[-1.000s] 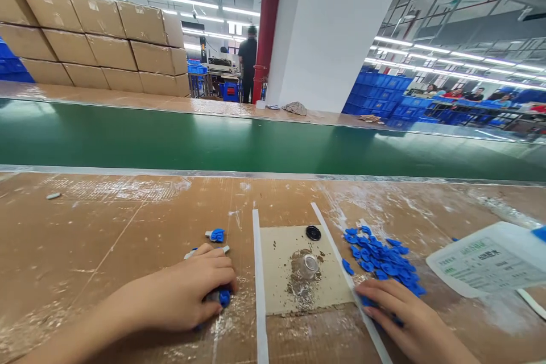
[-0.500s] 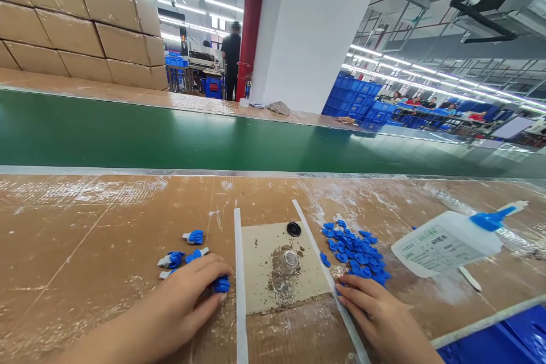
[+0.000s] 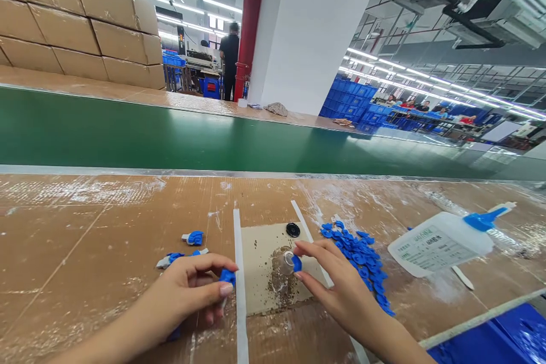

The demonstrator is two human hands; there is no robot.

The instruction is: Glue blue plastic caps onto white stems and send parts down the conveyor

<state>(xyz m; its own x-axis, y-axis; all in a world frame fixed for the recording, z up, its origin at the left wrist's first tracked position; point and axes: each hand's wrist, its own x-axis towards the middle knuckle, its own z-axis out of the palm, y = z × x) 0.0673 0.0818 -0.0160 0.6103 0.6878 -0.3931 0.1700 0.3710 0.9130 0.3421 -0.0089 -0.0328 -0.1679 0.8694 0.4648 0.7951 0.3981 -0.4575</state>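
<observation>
My left hand point(image 3: 187, 296) rests low on the cardboard-covered bench point(image 3: 85, 239) and pinches a small blue-and-grey part point(image 3: 227, 277) between thumb and forefinger, close to a white strip point(image 3: 238, 256). My right hand point(image 3: 336, 287) pinches one small blue cap point(image 3: 297, 263) and holds it against a small clear cup point(image 3: 287, 261) on the stained cardboard pad point(image 3: 264, 244). A heap of blue caps point(image 3: 360, 253) lies just right of that hand. A few finished blue-and-grey pieces point(image 3: 193, 237) lie left of the strip.
A black ring point(image 3: 292, 230) sits on the pad's far edge. A white glue bottle point(image 3: 443, 239) with a blue nozzle lies at the right. A green conveyor belt point(image 3: 170, 136) runs behind the bench. A blue crate point(image 3: 503, 341) is at lower right. People stand and sit far behind.
My right hand left the heap with one blue cap and moved left to the clear cup. My left hand lifted its blue part a little off the bench.
</observation>
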